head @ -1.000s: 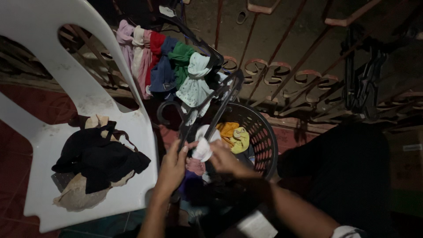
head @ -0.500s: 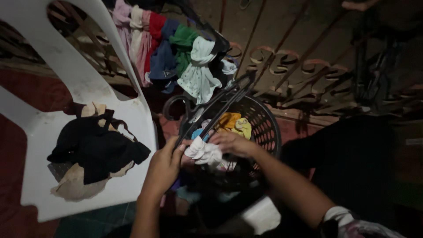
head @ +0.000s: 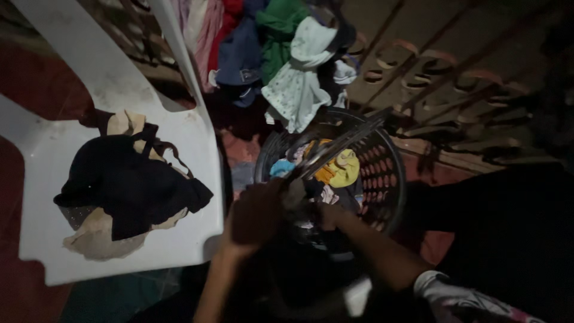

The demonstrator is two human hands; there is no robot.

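Held item: a dark clothes hanger (head: 335,149), thin rails slanting from the hands up toward the right, just above the basket.
Left hand (head: 257,210): curled at the hanger's lower end over the basket's near rim; the grip looks closed there, but shadow leaves it unclear whether it truly holds the hanger.
Right hand (head: 327,214): low inside the basket among the clothes, fingers hidden in the dark; whether its grip is open or closed cannot be told.
Basket (head: 391,179): round, dark, perforated wall, standing on the floor between the chair and the person's dark-clad leg; a yellow garment (head: 341,170) and a blue piece (head: 281,167) lie inside.
Hung clothes (head: 296,84): white dotted, green, navy, red and pink pieces in a row above the basket.
Chair (head: 42,161): white plastic, just left of the basket, carrying a black garment (head: 128,188) over a beige one (head: 95,242).
Backdrop: scrolled metal railing (head: 454,90), dim.
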